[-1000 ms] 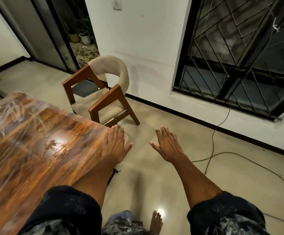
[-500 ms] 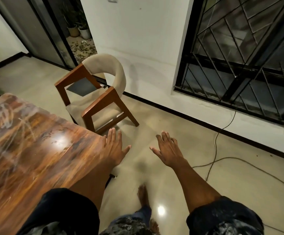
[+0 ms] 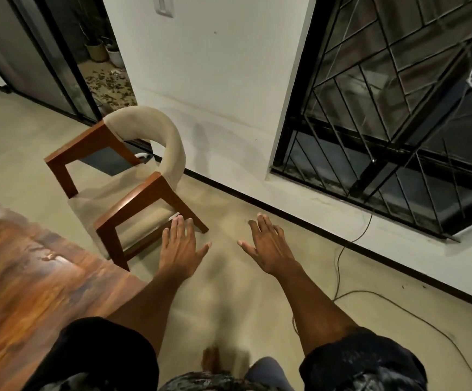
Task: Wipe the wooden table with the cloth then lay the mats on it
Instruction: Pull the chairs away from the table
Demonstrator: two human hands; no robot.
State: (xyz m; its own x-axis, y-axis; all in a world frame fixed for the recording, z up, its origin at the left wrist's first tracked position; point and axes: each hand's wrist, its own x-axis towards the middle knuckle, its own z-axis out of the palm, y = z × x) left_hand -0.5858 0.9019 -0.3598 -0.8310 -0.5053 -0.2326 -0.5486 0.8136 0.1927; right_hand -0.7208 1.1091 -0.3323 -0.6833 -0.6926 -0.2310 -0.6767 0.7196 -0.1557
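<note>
From the head camera, both hands are out front and empty: the left hand (image 3: 180,246) is spread flat, fingers straight, hanging over the floor just past the table's corner, and the right hand (image 3: 268,249) is spread the same way, well apart from it, gripping nothing. The wooden table (image 3: 31,283) fills the lower left, glossy and streaked with pale smears, so it looks slick and hard, one to wipe with firm flat strokes. One table, one chair (image 3: 127,190) beyond its corner, one cable (image 3: 339,266) trailing along the floor by the wall. No cloth and no mats in sight, count zero of each. My guess: the cloth will be soft and limp, best bunched in the palm; mats probably light, lifted by an edge.
</note>
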